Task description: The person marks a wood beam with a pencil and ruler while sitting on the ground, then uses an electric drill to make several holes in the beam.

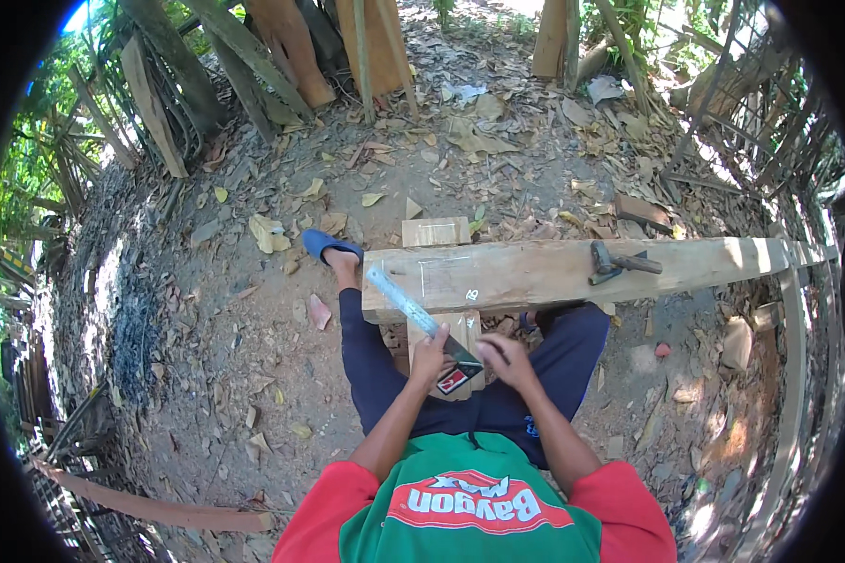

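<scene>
Here, a metal ruler (401, 298) is held in the left hand (428, 362); the right hand (507, 362) is curled, its grip unclear.

Green shirt (479, 547), red sleeves (324, 511), printed panel (479, 508); navy trousers (376, 361), blue clog (323, 244).

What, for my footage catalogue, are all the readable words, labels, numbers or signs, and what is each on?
Green shirt: large white print on red, upside down; legible, but not copied here.
Beam: small handwritten white marks, too small to read surely.
Wood piece on the beam's near side: white mark, too small to read.
Square: red patch, any lettering too small to read.
</scene>
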Tool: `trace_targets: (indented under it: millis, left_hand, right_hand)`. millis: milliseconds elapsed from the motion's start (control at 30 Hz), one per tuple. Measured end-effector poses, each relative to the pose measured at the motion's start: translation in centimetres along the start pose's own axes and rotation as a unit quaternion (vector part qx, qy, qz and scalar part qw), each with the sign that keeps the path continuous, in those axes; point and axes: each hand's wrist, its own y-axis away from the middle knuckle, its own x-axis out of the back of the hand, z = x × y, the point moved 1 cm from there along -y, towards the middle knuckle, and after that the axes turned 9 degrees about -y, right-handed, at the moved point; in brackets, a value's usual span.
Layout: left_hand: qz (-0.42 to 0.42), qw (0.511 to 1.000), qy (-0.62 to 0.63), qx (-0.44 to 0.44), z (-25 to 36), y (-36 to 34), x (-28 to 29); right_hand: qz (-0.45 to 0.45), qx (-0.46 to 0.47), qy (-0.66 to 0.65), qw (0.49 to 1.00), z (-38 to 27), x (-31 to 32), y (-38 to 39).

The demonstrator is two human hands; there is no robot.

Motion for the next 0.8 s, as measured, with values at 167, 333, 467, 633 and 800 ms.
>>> trace_targets:
  millis: [167,333,467,633,800]
  left_hand:
    - [-0.022,0.994,0.099,0.052,-4.2,0.2,-3.7]
    - [-0.029,0.95,-0.277,-0.141,-3.1,2.6,-2.7]
    - [0.173,0.867,-0.377,-0.276,-3.4,2.9,4.0]
    - [0.46,0.84,-0.221,-0.187,-8.4,2.4,15.2]
    - [0.271,0.941,0.144,0.14,-17.1,2.3,21.1]
  right_hand:
    - [0.033,-0.077,-0.017,0.996,0.6,-1.0,3.5]
    - [0.125,-0.146,-0.118,0.974,2.7,1.0,3.7]
    - [0.275,-0.129,-0.152,0.941,5.0,6.1,-1.6]
    - [0.372,-0.148,-0.065,0.914,7.2,11.3,-8.4]
    - [0.439,-0.122,0.026,0.89,10.1,15.7,-11.7]
